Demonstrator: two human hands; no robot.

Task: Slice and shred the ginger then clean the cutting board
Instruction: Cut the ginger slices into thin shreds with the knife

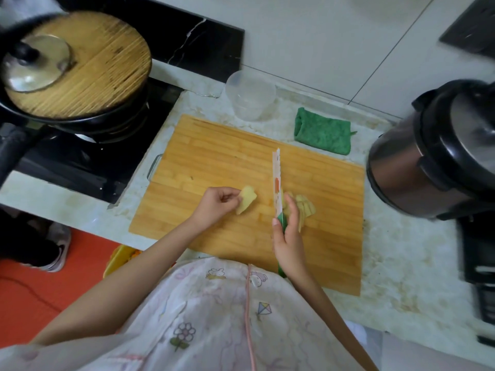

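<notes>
**Slicing under way, last chunk in hand**

Pale marbled worktop [396, 253] carries a bamboo cutting board [230, 156] between a covered black pan [80, 76] on the hob and a steel cooker [428, 156]; a green cloth [322, 135] and a clear tub [250, 95] sit behind the board. Slicing looks to be the step in hand. The left hand [217, 203] has its fingers [230, 200] pinched shut on a ginger piece [246, 199], apparently just above the board. The right hand [288, 236] is wrapped closed around the green handle of a knife [276, 180], blade edge-down, beside a pile of ginger slices [305, 207]. Next, I judge, the piece must be set flat and steadied under the blade, fingertips tucked clear
</notes>
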